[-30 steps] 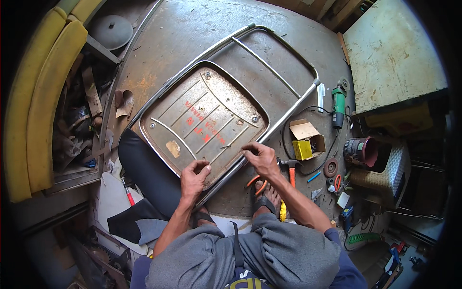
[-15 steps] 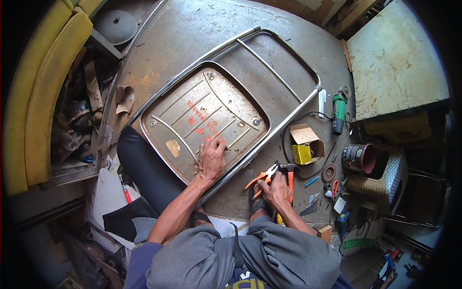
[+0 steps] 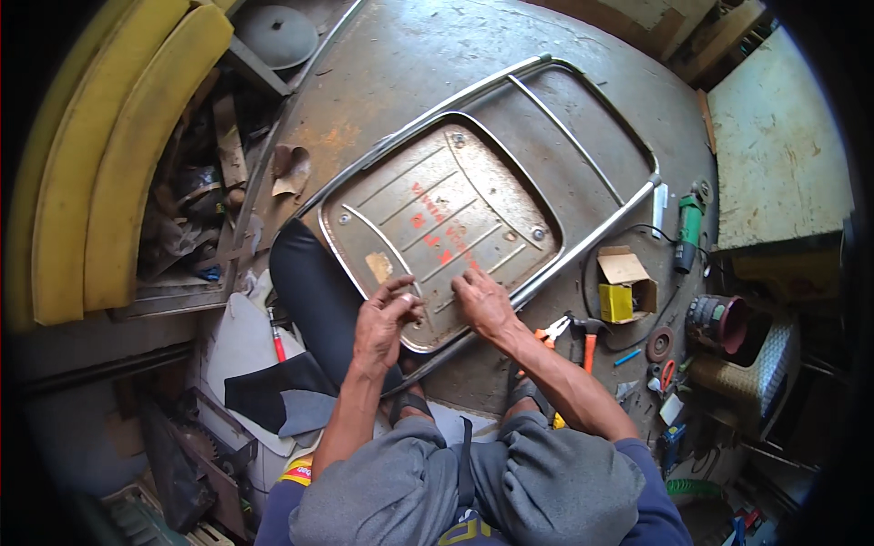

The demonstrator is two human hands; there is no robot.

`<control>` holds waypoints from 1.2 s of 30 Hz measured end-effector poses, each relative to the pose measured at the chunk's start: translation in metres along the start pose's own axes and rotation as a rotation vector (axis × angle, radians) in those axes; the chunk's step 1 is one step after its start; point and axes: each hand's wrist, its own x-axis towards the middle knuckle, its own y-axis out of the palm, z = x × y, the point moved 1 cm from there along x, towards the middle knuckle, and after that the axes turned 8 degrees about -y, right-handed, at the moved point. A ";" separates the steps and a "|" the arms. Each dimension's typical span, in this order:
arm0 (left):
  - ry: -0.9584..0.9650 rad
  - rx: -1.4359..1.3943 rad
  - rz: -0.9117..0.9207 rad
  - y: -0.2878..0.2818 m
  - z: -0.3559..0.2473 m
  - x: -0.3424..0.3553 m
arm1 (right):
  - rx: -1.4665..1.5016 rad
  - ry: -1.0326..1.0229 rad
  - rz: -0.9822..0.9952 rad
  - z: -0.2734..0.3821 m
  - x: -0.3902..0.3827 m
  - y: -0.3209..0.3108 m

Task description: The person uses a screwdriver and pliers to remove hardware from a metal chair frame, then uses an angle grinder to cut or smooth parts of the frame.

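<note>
A folding chair with a chrome tube frame (image 3: 583, 136) lies on the floor, the underside of its metal seat pan (image 3: 455, 209) facing up. The pan is rusty, with red painted lettering. Over its near left edge is my left hand (image 3: 378, 332), fingers loosely bent and apart, with no object visible in it. My right hand (image 3: 487, 308) is on the pan's near right part, its fingers curled closed; what they hold, if anything, is hidden. Pliers (image 3: 553, 329) with orange handles lie by my right forearm, partly covered by it. A hammer (image 3: 590, 346) is beside them.
To the right are an open yellow box (image 3: 617, 303), a green angle grinder (image 3: 690, 232), a grinding disc (image 3: 660, 344) and a can (image 3: 715, 320). A black padded backrest (image 3: 309, 282) lies left of the pan. Yellow cushions (image 3: 146, 155) stand at far left.
My right hand has left the pliers on the floor and moved up onto the seat pan. My left hand has shifted to the pan's near left edge. The view has swung left.
</note>
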 end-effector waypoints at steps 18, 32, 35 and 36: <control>-0.147 -0.227 0.068 0.014 0.030 0.002 | 0.936 0.320 -0.225 0.066 -0.024 -0.049; -0.178 -0.347 0.017 0.036 0.036 -0.006 | 0.418 0.104 -0.447 0.064 -0.023 -0.060; -0.182 -0.364 0.043 0.042 0.034 -0.010 | 0.304 0.045 -0.482 0.067 -0.020 -0.064; -0.166 -0.350 0.051 0.045 0.035 -0.012 | 0.271 0.024 -0.497 0.065 -0.019 -0.064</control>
